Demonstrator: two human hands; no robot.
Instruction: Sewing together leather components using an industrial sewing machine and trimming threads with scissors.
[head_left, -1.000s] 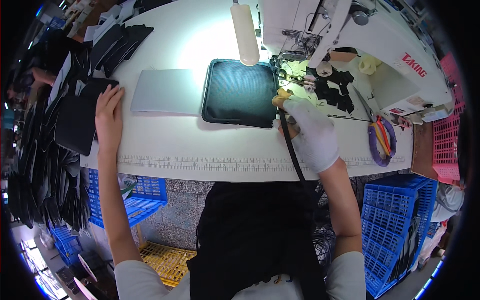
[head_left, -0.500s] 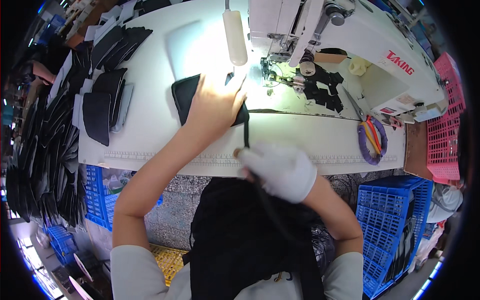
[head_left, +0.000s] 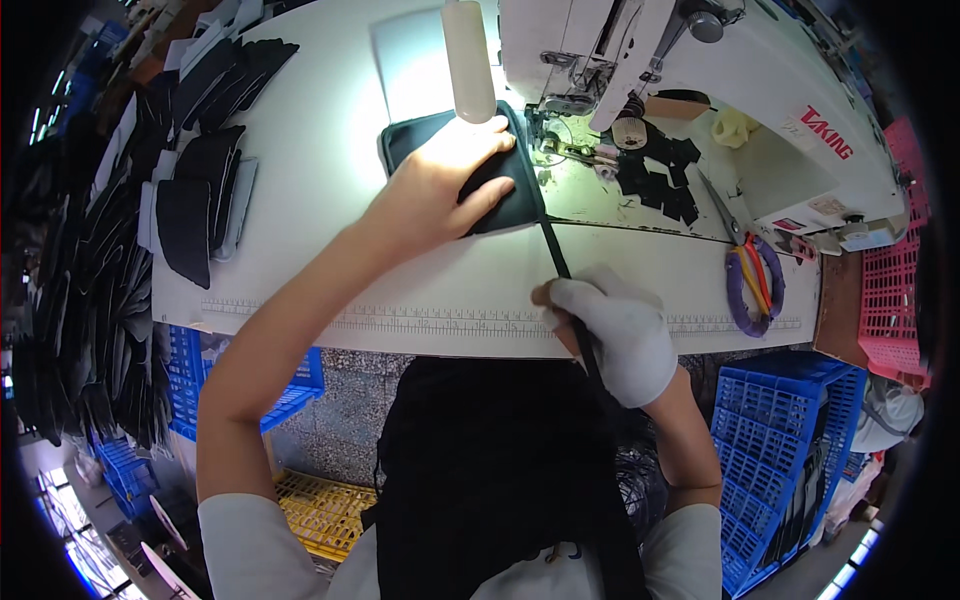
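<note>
My bare left hand [head_left: 445, 185] lies with its fingers spread on a black rectangular fabric piece [head_left: 420, 135], pressing it to the white table beside the sewing machine's needle area [head_left: 548, 135]. From the near right corner of that piece runs a narrow black strip [head_left: 555, 248] toward me. My right hand [head_left: 620, 335], in a white glove with bare fingertips, pinches the strip near the table's front edge. Past the glove, the strip drops toward my black apron [head_left: 490, 440] and is lost against it. A white lamp [head_left: 468, 65] hides part of the piece's far edge.
Scissors with purple-wrapped handles [head_left: 745, 290] lie right of the machine, near black scraps [head_left: 655, 175]. Stacked black panels [head_left: 190, 225] sit at the table's left. A printed ruler [head_left: 430, 320] follows the front edge. Blue crates [head_left: 780, 450] and a pink basket [head_left: 895, 270] stand at the right.
The black piece has slid right, up to the needle area, with my left hand on it. My right hand has moved right, and the strip now shows stretched between it and the piece.
</note>
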